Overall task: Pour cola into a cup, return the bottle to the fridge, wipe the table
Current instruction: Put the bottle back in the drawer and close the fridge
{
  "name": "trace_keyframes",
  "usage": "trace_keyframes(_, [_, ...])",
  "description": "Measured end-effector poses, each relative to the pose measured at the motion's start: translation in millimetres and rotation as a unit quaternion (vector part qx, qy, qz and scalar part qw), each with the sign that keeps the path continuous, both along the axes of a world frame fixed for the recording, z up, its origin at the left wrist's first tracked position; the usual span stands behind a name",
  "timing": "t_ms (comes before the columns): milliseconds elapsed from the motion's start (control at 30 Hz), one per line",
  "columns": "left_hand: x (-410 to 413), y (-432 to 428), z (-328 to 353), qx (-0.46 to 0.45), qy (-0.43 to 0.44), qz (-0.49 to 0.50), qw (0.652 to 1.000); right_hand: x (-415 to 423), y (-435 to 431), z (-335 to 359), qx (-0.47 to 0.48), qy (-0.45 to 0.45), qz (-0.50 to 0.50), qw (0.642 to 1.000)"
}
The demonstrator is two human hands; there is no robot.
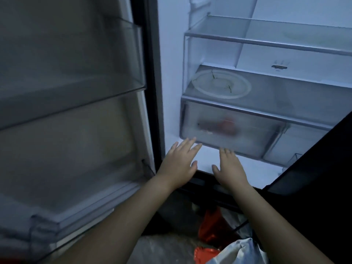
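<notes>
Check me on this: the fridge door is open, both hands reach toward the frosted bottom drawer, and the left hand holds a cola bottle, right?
Almost. The head view shows the left hand empty, fingers straight, holding no bottle. The rest stands: the fridge door is open, and left hand and right hand reach toward the frosted drawer.

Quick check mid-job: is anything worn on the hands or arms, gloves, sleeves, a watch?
Nothing worn shows. The left hand and right hand are bare: no gloves, rings or wristbands. The left forearm and right forearm are bare too, with no sleeve in view.
</notes>
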State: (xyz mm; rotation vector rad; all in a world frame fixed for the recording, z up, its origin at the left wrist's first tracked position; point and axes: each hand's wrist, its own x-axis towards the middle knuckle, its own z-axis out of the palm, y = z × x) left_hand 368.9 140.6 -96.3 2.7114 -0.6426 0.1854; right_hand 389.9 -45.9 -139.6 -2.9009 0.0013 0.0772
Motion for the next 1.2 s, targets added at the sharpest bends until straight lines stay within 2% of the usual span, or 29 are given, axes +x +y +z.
trace_keyframes(133, [-52,54,-8,-0.032,-0.029,0.052,0.998,-44,57,8,0.086,-0.049,0.073,0.992])
trace_keyframes(300, [-123,131,-15,-0.011,0.002,0.130,0.991,-98,130,16,0.134,-0.101,0.177,0.970])
trace_keyframes(400, [-167,174,-26,0.024,0.022,0.164,0.986,-129,177,9,0.108,-0.092,0.251,0.958])
trace_keyframes(500, [-209,210,-38,0.054,0.027,0.210,0.976,-159,219,-4,0.077,-0.124,0.308,0.940])
trace_keyframes(633, [-254,238,-50,0.029,0.010,0.229,0.973,-193,256,-19,0.108,-0.121,0.331,0.930])
trace_keyframes(700, [-270,246,-57,0.023,0.006,0.220,0.975,-204,264,-28,0.089,-0.126,0.354,0.923])
trace_keyframes(867, [-293,253,-67,0.042,0.014,0.205,0.978,-223,267,-42,0.043,-0.124,0.336,0.933])
trace_keyframes(1200, [-319,221,-73,0.060,-0.014,0.118,0.991,-252,239,-36,0.160,-0.172,0.222,0.946])
